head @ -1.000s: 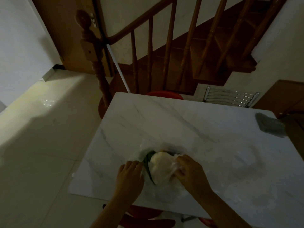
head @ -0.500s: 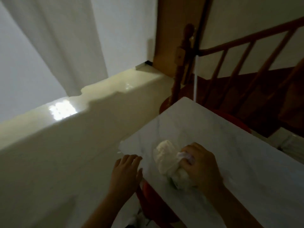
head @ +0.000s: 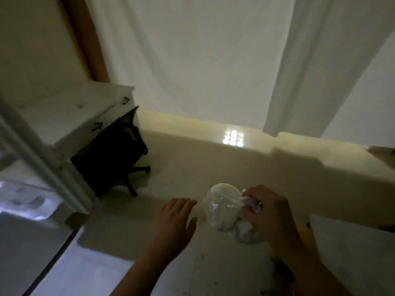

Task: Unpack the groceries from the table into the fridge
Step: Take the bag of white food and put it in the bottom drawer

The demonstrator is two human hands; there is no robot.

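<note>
My right hand [head: 270, 212] grips a white cauliflower wrapped in a clear plastic bag [head: 224, 207], held in the air above the pale tiled floor. Beside the bag, a little to its left, my left hand [head: 174, 221] hovers with fingers spread and nothing in it. A corner of the white marble table [head: 350, 242] shows at the lower right edge of the view. No fridge is in sight.
A black office chair [head: 115, 150] is tucked under a white desk with drawers [head: 70, 116] at the left. White curtains [head: 203, 60] hang along the far wall. A white frame post [head: 40, 165] slants across the left. Open floor lies ahead.
The view has swung left, away from the table and staircase. My right hand has lifted the bagged cauliflower off the table and my left hand has let go of it.
</note>
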